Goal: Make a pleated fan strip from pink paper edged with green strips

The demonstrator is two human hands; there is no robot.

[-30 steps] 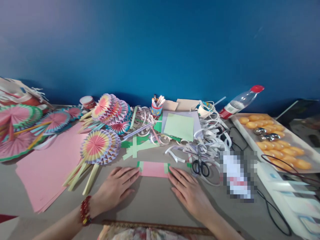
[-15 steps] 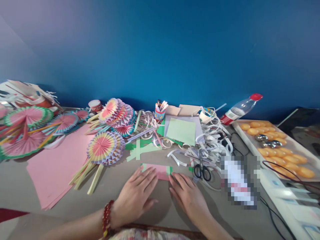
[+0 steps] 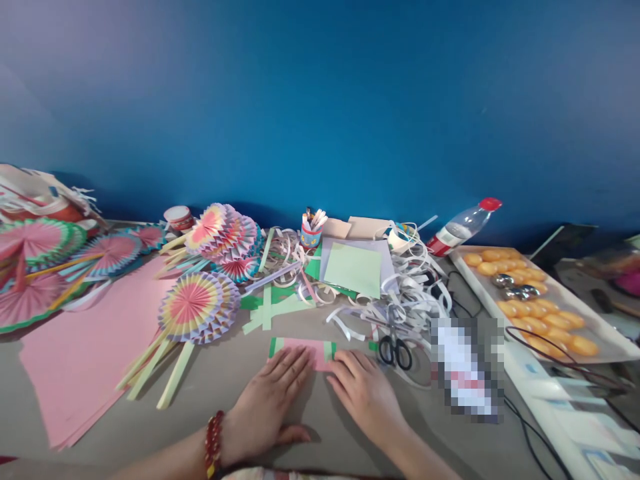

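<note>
A small pink paper rectangle (image 3: pixel 319 348) with green bands at both ends lies flat on the table in front of me. My left hand (image 3: pixel 267 403) rests palm down, its outstretched fingers covering the lower left of the paper and its thumb spread away. My right hand (image 3: pixel 367 393) lies at the paper's right end, fingers slightly bent and fingertips near the green band. Both hands are open. Just right of my right hand are black-handled scissors (image 3: pixel 395 351), their blades partly among white paper strips (image 3: pixel 417 287).
Pleated paper fans (image 3: pixel 193 303) with pale sticks lie left, beside pink sheets (image 3: pixel 95 353). Behind are light green sheets (image 3: pixel 354 267) and a pen cup (image 3: pixel 311 235). On the right stand a tilted bottle (image 3: pixel 457 230), a tray (image 3: pixel 617 347) of orange oval pieces, and dark cables (image 3: pixel 530 427).
The view has shifted, so most objects appear further left and slightly lower. My left thumb has moved further from the fingers. Both hands stay at the pink and green paper.
</note>
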